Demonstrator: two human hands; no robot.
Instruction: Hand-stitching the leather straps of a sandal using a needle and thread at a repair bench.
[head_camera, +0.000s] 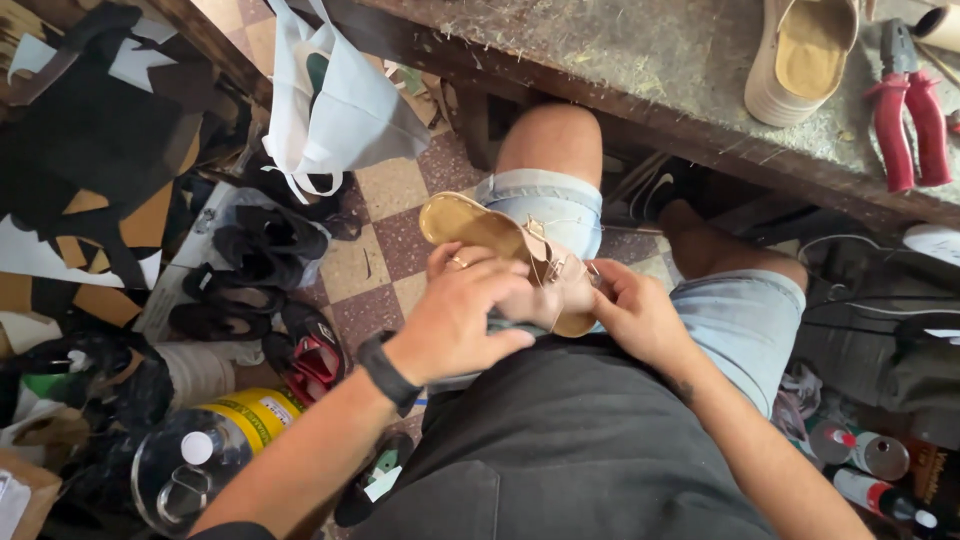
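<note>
Over the person's lap, a tan strappy sandal (500, 250) sits between both hands: the left hand (468, 312) clasps its near side, the right hand (628, 312) grips its straps, below the far workbench (620, 60).

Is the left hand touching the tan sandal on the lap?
Touching. The head view shows the left hand laid over the tan sandal, its fingers wrapped onto the straps with no gap.
</note>
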